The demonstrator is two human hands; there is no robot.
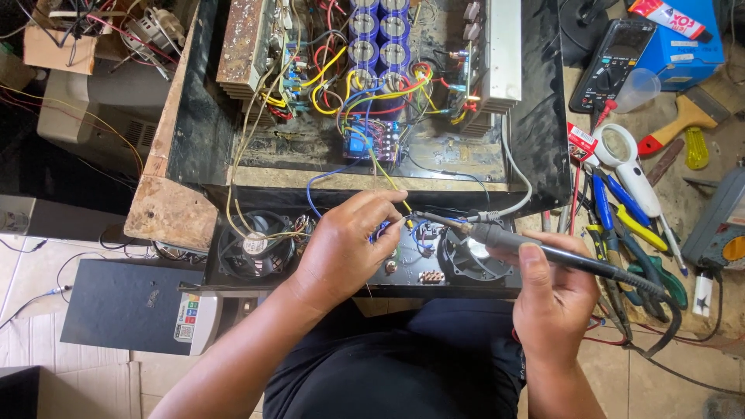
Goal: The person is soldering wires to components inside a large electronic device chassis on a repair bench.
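The right hand (pixel 555 299) grips a soldering iron (pixel 543 256), fingers closed, tip just right of the left hand (pixel 345 244), whose fingers pinch a yellow wire (pixel 388 180) between two fans (pixel 252 244).

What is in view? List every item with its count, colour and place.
open black amplifier chassis: one, centre, full of coloured wires
blue cylindrical capacitors: several, top centre
black cooling fans: two, front panel
black multimeter: one, upper right
white magnifying glass: one, right
blue cardboard box: one, top right
blue and yellow hand tools: several, right bench
black soldering iron: one, in right hand
left hand: pinching wires at panel
right hand: gripping the iron
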